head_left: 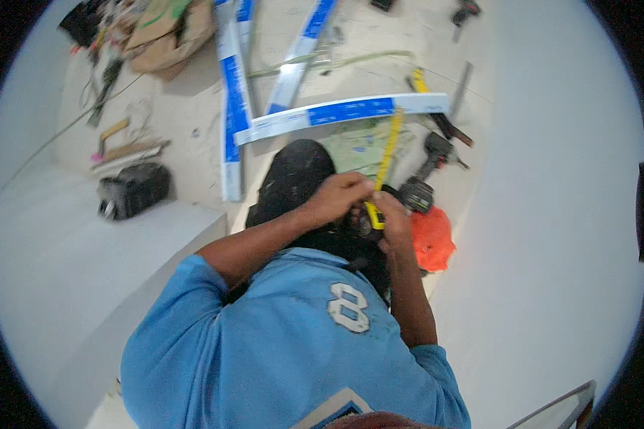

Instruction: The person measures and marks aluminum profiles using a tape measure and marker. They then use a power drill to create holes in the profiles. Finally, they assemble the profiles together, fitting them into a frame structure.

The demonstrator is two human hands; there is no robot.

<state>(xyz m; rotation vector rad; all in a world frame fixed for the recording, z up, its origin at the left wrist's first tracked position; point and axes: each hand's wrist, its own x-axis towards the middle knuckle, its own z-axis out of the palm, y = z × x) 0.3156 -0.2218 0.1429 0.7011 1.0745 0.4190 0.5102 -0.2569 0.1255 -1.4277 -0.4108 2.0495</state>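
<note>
Blue shirt (293,336) nearest; fingers (389,205) apparently grasp tape measure (376,217), blade (388,154) reaching edge of strip (350,111).

The head camera, the left of two worn side by side, looks steeply down from above the blue shirt (279,336), which looms large, close to the lens. It faces out past the shirt: the left hand (336,198) and right hand (396,218) show just beyond it, the floor (189,168) farther off. Right of the shirt, the pale wall (565,229) bows with the fisheye curve.
</note>
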